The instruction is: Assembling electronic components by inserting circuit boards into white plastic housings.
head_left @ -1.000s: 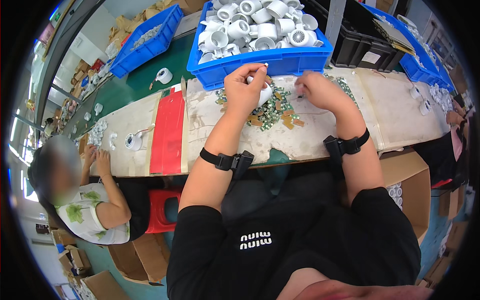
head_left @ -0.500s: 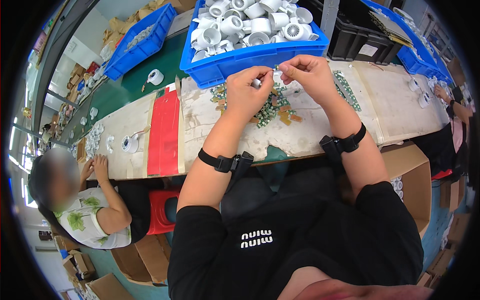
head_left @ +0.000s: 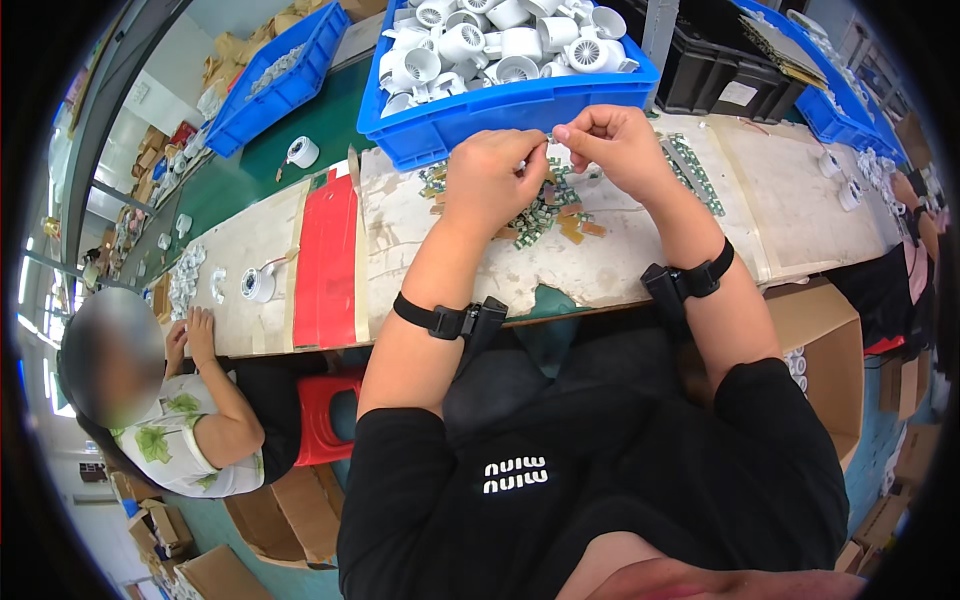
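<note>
My left hand (head_left: 495,178) is closed, its back turned up, with thumb and forefinger pinched. My right hand (head_left: 612,150) also pinches, its fingertips almost touching those of the left. Whatever lies between the fingertips is too small and too covered to name. Below both hands a heap of small green circuit boards (head_left: 540,228) is spread on the worktop, mixed with amber-brown pieces (head_left: 573,232). Just beyond the hands stands a blue crate (head_left: 510,108), piled with white round plastic housings (head_left: 462,44) that have vented ends and short handles.
A circuit board strip (head_left: 690,172) lies right of the heap. Red sheet (head_left: 328,265) covers the worktop (head_left: 420,290) farther left, beside a white round unit (head_left: 258,284). A co-worker (head_left: 190,430) sits at the left. A black crate (head_left: 735,75) stands back right; an open carton (head_left: 830,350) is below.
My left hand has turned over, hiding the white part that showed in its grip. The small pale piece between the fingertips is now mostly covered. My right hand has risen slightly.
</note>
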`<move>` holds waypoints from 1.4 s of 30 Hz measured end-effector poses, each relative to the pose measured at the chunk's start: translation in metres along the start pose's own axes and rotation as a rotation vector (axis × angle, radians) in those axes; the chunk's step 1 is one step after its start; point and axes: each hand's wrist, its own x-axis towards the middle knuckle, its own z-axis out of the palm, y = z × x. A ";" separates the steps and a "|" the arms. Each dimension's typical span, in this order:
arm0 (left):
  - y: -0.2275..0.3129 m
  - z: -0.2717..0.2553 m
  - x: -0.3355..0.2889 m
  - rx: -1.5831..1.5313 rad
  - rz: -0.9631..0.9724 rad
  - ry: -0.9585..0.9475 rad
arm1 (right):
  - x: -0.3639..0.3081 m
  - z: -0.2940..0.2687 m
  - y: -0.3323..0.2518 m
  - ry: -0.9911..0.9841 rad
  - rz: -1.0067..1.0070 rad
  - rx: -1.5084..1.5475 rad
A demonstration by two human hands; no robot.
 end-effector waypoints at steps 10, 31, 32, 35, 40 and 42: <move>0.004 0.002 -0.001 -0.044 0.004 -0.011 | 0.002 -0.002 0.005 -0.009 -0.014 -0.011; 0.004 0.000 -0.005 -0.169 -0.110 0.011 | -0.007 0.009 0.004 -0.022 -0.045 0.235; 0.005 0.000 -0.005 -0.159 -0.086 0.022 | -0.007 0.008 0.004 -0.033 -0.043 0.220; 0.006 0.004 -0.003 -0.158 -0.112 -0.006 | -0.004 0.010 0.006 -0.036 -0.057 0.204; 0.010 -0.001 -0.007 -0.207 -0.223 0.003 | 0.004 0.010 0.010 -0.074 -0.060 0.219; 0.012 0.000 -0.005 -0.200 -0.236 0.033 | 0.011 0.002 0.014 -0.088 0.079 0.275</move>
